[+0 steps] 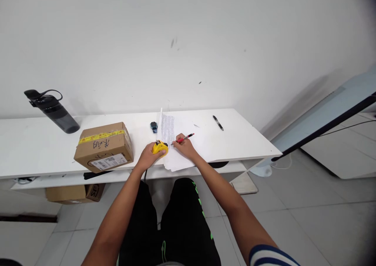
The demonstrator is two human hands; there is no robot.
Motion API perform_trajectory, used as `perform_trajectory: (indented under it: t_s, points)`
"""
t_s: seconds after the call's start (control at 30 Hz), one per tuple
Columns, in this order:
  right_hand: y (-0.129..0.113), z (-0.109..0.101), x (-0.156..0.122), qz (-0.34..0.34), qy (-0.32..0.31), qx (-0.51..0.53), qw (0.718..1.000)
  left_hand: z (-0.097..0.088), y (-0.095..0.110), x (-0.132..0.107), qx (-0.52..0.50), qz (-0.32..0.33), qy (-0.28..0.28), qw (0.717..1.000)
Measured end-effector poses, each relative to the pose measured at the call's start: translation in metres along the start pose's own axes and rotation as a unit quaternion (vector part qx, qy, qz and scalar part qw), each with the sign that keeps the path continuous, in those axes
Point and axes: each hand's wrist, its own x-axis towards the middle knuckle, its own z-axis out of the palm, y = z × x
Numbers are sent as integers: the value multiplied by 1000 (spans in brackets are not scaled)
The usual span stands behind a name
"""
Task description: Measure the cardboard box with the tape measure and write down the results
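Note:
My left hand (147, 156) is closed around a yellow tape measure (160, 148), which rests over the left part of the papers. In my right hand (185, 146) is a red pen (188, 137), its tip down at the sheet beside the tape measure. Dense writing covers the left part of the paper (168, 129); the sheets on the right (182, 162) look blank and hang slightly over the shelf's front edge. A dark digital watch (153, 126) lies just beyond my left hand. To the right, a black pen (217, 123) lies by itself.
A taped cardboard box (102, 146) with a shipping label stands left of my hands on the white shelf (249, 141). Behind it, a dark water bottle (55, 111) stands near the wall. Another cardboard box (69, 193) sits underneath. A large screen-like panel (331, 109) leans at the right.

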Motion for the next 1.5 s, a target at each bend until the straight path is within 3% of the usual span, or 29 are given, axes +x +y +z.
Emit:
perform_trajectory:
  t_s: [0.33,0.83,1.3,1.5]
  points:
    - [-6,1,-4,2,-36,-110,993,1,-2,-3,15,11,6,1000]
    - [-8,1,-5,24,-67,-127,989,0,-4,-3,29,16,4,999]
    - [-1,0,-5,-87,155,-81,981,1,-1,-4,11,23,4,1000]
    - [-4,1,-10,-115,155,-61,979,0,-3,-3,44,0,10,999]
